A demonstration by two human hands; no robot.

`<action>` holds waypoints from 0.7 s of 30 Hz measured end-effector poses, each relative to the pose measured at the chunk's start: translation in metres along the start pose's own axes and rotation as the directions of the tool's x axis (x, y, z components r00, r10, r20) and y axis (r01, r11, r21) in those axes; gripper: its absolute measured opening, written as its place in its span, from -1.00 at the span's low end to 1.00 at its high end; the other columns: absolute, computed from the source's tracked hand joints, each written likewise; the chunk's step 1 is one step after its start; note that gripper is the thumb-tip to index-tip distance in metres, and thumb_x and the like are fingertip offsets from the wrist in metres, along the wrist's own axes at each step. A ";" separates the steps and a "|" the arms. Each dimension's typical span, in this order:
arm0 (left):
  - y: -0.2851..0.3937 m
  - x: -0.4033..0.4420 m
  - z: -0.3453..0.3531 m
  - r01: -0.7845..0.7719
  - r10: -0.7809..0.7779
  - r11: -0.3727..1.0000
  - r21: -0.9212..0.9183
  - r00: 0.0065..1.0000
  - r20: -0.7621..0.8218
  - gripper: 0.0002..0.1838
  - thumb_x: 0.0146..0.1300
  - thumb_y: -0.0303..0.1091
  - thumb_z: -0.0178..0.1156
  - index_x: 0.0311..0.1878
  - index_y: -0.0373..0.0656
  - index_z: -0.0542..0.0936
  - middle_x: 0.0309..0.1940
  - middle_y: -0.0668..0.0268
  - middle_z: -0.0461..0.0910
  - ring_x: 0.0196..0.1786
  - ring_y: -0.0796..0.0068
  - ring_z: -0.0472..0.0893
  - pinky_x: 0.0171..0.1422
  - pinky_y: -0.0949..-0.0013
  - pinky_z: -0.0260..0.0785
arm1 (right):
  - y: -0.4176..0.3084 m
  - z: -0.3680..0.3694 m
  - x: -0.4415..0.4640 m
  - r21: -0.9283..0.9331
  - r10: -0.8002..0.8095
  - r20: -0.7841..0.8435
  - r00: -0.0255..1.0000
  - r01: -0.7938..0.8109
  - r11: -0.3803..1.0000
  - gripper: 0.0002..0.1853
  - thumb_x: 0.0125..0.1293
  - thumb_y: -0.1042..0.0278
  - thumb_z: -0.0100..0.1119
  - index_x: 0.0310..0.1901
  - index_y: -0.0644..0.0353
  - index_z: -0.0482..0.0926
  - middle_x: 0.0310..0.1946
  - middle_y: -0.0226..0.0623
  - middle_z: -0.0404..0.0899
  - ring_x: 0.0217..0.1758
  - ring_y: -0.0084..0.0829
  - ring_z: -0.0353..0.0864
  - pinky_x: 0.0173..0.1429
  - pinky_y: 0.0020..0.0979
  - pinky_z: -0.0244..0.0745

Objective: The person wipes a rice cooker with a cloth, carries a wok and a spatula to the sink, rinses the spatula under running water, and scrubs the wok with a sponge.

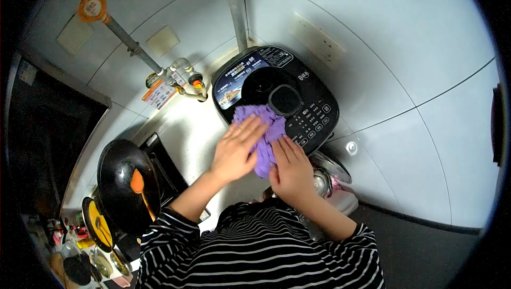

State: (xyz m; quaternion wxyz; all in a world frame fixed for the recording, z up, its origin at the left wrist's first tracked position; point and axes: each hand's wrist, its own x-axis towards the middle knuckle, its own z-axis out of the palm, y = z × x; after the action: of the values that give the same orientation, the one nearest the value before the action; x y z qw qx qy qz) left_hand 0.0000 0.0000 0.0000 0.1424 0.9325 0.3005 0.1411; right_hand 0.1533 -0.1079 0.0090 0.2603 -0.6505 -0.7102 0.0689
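A crumpled purple cloth (261, 142) lies bunched between my two hands, at the front edge of a black electric cooker (274, 84). My left hand (237, 148) presses on the cloth from the left, its fingers stretched over the folds. On the other side, my right hand (293, 169) grips the cloth with its thumb and fingers. The cooker's lid has a round dark knob or vent, printed labels and a button panel. Part of the cooker's front is hidden behind the cloth and hands.
The cooker stands on a metal counter (189, 137) in a tiled corner. A gas pipe (125, 36) with a valve runs down on the left. A black wok (114, 182) holding an orange spatula (137, 181) sits left. Glass lids (332, 166) lie right of my right hand.
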 end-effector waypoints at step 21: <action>-0.084 0.061 -0.017 0.061 -0.062 0.998 -0.013 0.989 -0.136 -0.40 0.08 -0.58 -0.11 0.28 -0.10 0.34 0.33 0.21 0.25 0.43 0.24 0.14 0.49 0.07 -0.11 | -0.017 0.040 0.111 -0.124 -0.048 -0.089 0.995 0.036 0.992 -0.45 0.06 0.42 0.11 0.10 0.54 0.30 0.06 0.14 0.39 0.20 -0.02 0.35 0.28 -0.24 0.27</action>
State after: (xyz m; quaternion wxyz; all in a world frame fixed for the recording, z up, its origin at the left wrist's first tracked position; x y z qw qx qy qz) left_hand -0.0023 0.1055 -0.0029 0.1298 0.9103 0.3375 0.2015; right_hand 0.1175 0.0063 0.0130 0.2538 -0.6526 -0.7139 -0.0104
